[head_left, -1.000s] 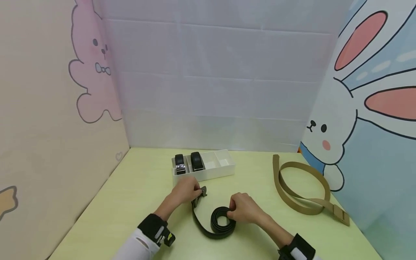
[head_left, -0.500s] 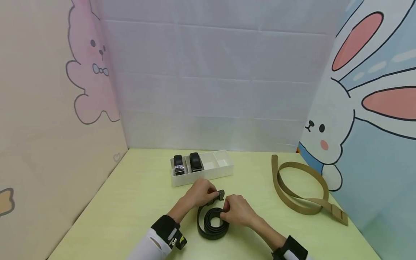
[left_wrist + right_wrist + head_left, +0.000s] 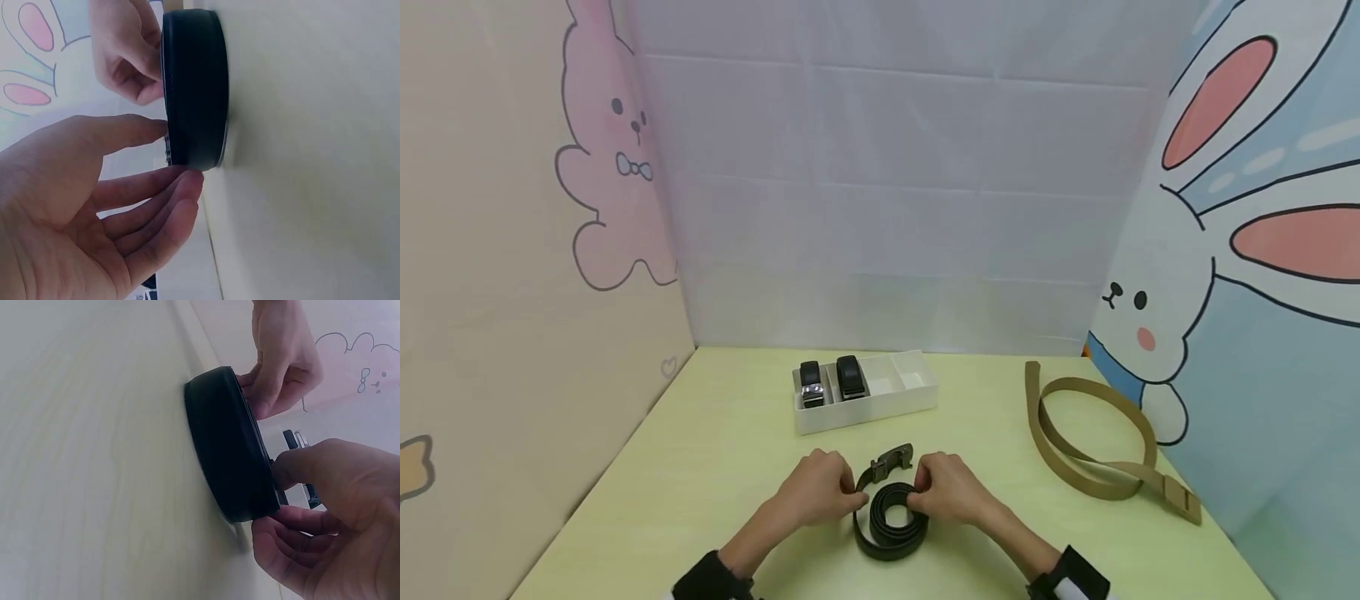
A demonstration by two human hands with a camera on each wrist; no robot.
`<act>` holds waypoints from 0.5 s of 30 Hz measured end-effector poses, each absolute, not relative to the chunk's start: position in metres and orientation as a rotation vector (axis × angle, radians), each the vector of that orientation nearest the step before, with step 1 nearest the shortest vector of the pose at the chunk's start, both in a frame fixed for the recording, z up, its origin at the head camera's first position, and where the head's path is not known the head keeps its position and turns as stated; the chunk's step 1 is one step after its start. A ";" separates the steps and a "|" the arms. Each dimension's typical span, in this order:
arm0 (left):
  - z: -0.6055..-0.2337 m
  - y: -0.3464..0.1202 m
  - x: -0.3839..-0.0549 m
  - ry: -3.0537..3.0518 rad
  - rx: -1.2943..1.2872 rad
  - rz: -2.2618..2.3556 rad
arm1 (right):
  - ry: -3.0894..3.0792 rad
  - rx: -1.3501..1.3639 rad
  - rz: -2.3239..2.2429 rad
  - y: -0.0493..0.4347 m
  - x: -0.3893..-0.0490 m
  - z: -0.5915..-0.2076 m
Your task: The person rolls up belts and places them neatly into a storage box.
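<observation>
A black belt stands on its edge in a coil on the table, its metal buckle end lying loose behind the coil. My left hand pinches the outer turn at the left side, with thumb and fingertips at the strap in the left wrist view. On the right, my right hand grips the coil, thumb at the inner edge and fingers along the outside. The smooth outer face of the rolled belt fills the middle of the right wrist view.
Behind the hands stands a white divided tray. Two rolled black belts, one at the left end and another beside it, sit in its compartments. A tan webbing belt lies loosely looped at the right. Printed walls enclose the table.
The buckle end has swung right, over behind the coil. My left hand has let go of the buckle and moved back to the coil's left side. The right hand shifted slightly left with the coil.
</observation>
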State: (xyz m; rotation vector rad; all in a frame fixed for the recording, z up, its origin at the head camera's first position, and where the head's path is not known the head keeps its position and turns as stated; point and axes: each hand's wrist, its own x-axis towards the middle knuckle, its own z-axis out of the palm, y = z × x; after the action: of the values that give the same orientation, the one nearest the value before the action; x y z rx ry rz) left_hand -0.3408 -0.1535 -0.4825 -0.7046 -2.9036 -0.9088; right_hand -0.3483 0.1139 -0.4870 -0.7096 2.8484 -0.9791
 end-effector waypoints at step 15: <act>-0.493 -0.154 -0.335 -2.850 -0.631 -0.969 | 2.926 -0.717 -0.896 0.124 -0.346 -0.483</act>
State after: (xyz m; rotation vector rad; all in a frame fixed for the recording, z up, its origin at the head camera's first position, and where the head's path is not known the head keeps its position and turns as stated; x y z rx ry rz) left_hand -0.3346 -0.1545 -0.4930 -0.6311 -2.8497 -0.9693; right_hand -0.3459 0.1240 -0.4829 -0.7168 2.9261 -0.8964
